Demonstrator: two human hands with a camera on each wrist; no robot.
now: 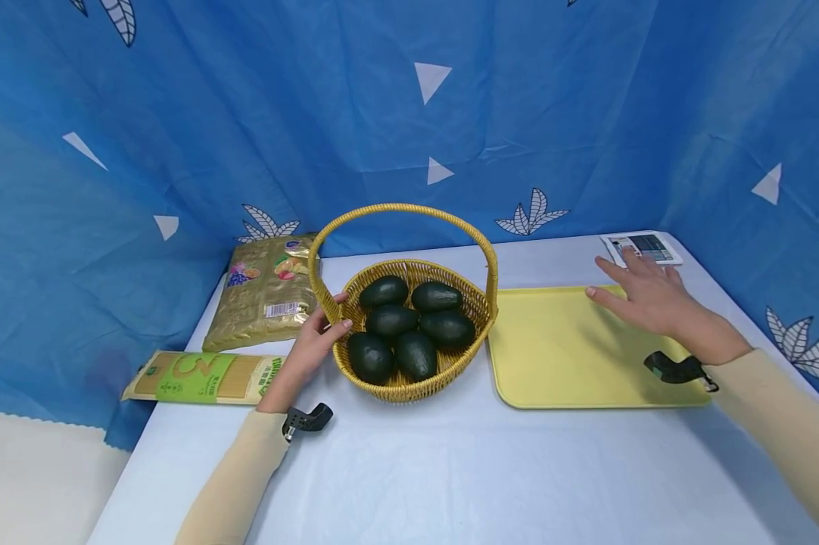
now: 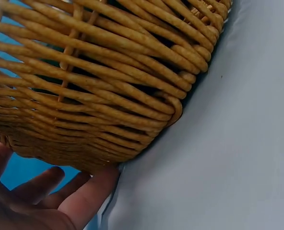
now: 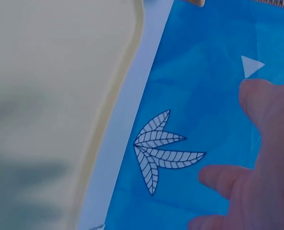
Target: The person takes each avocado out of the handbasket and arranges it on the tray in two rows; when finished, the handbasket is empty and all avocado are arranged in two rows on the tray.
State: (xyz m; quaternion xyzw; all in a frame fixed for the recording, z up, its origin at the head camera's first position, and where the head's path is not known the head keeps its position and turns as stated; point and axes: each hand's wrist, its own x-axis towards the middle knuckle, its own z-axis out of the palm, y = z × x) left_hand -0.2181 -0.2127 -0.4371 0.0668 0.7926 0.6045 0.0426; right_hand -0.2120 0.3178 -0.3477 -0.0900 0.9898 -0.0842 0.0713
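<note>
A woven yellow wicker basket (image 1: 400,392) with a tall arched handle stands mid-table. Several dark green avocados (image 1: 390,321) lie inside it. At its left rim, by the foot of the handle, my left hand (image 1: 307,344) grips the basket between thumb and fingers; in the left wrist view the thumb (image 2: 91,196) meets the wickerwork (image 2: 99,81). My right hand (image 1: 658,299) hovers with spread fingers over the right part of a yellow tray (image 1: 552,356), holding nothing. In the right wrist view its fingers (image 3: 262,103) show apart from the tray (image 3: 46,72).
Left of the basket lie a gold bag (image 1: 263,291) and a pack of noodles (image 1: 212,377) with a green label. A white packet (image 1: 644,248) sits behind the tray at the back right. Blue patterned cloth (image 1: 382,113) hangs behind and on both sides of the white-covered table (image 1: 450,469).
</note>
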